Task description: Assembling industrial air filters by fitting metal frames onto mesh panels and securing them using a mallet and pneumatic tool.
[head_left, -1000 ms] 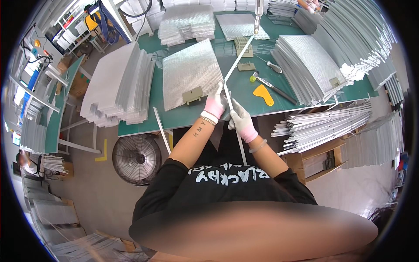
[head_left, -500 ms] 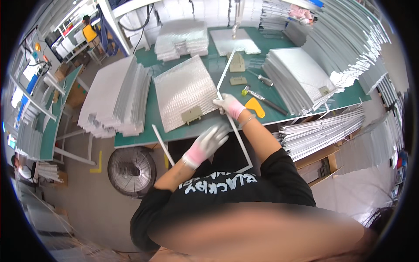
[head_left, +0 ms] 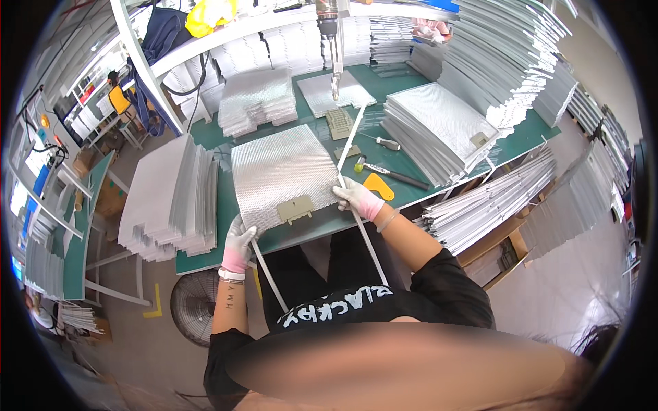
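mesh panel: flat on the green bench, near its front edge, square to the body; likely laid so both side edges stay in reach.
clip: beige plastic piece on the panel's near edge, roughly centred.
left hand: gloved, at the panel's near-left corner, fingers curled around the left strip; closed grip, apparently lining the strip up with the panel's left edge.
left strip: thin pale bar, top end at that corner, rest hanging off the bench front toward the lap.
right hand: gloved, at the panel's near-right corner, fingers pressed down on the right strip; whether wrapped around or just pinning it, cannot tell.
right strip: long bar along the panel's right edge, running from behind the panel past the hand and off the bench front; looks held tight against the edge for fitting.
tools: yellow scraper and dark-handled tool just right of the panel, close to the right hand; small screwdriver further back.
stock: panel stack left of the panel, another stack right of it, loose strips bundle right and below bench level, all within arm's reach.
hanging driver: suspended above the bench, behind the panel.
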Demonstrator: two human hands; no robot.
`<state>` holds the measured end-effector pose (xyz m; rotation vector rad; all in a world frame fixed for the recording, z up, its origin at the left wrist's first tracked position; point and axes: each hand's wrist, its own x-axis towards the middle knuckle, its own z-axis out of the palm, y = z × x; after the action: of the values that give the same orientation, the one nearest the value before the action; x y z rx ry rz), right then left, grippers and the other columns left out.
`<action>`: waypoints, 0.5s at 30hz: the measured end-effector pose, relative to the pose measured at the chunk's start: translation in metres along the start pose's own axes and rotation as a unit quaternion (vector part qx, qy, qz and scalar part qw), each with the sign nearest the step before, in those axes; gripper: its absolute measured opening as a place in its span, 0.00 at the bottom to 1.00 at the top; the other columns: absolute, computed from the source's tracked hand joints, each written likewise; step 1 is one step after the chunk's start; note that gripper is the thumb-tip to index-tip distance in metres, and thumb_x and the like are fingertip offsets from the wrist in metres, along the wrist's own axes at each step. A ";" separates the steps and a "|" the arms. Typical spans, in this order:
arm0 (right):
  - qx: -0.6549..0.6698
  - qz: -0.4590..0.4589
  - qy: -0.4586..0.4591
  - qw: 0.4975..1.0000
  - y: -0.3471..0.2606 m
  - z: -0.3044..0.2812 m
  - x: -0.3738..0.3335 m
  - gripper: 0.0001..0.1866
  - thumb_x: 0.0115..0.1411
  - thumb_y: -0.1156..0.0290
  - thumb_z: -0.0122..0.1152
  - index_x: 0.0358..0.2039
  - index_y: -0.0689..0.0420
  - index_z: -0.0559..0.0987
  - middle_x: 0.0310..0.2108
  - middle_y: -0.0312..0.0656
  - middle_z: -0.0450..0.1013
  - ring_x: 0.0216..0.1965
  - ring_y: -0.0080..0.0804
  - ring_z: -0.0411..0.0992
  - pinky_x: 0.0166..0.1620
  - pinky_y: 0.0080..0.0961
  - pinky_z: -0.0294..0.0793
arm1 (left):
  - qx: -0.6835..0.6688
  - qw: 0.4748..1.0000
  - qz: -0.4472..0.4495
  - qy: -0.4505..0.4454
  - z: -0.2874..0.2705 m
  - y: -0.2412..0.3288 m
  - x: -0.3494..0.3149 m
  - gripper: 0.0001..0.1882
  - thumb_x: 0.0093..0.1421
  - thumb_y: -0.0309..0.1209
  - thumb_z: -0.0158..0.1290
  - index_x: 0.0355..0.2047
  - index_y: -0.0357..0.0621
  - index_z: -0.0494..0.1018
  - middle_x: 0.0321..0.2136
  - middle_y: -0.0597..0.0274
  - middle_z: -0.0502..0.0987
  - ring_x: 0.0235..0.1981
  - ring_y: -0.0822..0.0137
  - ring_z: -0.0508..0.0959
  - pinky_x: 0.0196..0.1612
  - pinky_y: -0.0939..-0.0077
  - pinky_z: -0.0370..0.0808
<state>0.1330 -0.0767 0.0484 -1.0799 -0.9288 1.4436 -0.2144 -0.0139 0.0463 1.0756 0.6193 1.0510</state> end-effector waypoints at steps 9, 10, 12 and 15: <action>0.045 -0.136 -0.038 0.989 -0.043 0.024 -0.042 0.19 0.67 0.70 0.53 0.56 0.59 0.64 0.30 0.32 0.64 0.23 0.18 0.60 0.29 0.20 0.67 | 0.137 0.973 0.122 0.144 0.039 0.042 -0.037 0.16 0.59 0.18 0.52 0.48 0.38 0.66 0.31 0.69 0.68 0.30 0.78 0.71 0.35 0.86 0.70; 0.045 -0.137 -0.037 0.989 -0.047 0.029 -0.044 0.19 0.67 0.70 0.53 0.56 0.59 0.64 0.30 0.32 0.64 0.23 0.18 0.60 0.29 0.20 0.67 | 0.137 0.973 0.122 0.142 0.038 0.049 -0.046 0.16 0.59 0.18 0.52 0.48 0.38 0.66 0.31 0.69 0.68 0.30 0.78 0.71 0.35 0.86 0.70; 0.024 -0.163 -0.069 0.984 -0.059 0.042 -0.048 0.21 0.66 0.69 0.53 0.58 0.60 0.63 0.31 0.32 0.65 0.24 0.18 0.61 0.30 0.20 0.68 | 0.275 0.937 0.179 0.125 0.037 0.067 -0.067 0.18 0.61 0.20 0.48 0.52 0.39 0.62 0.33 0.70 0.63 0.29 0.80 0.64 0.31 0.89 0.63; -0.005 -0.177 -0.098 0.979 -0.076 0.067 -0.056 0.23 0.65 0.69 0.53 0.58 0.61 0.62 0.32 0.33 0.66 0.26 0.18 0.63 0.31 0.19 0.68 | 0.189 0.946 0.206 0.163 0.032 0.081 -0.103 0.21 0.62 0.21 0.45 0.56 0.40 0.59 0.32 0.73 0.58 0.29 0.82 0.59 0.31 0.86 0.59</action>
<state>0.0924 -0.1212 0.1471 -0.7402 -1.2027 1.2604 -0.2606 -0.1131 0.1262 1.4174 0.9122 1.5347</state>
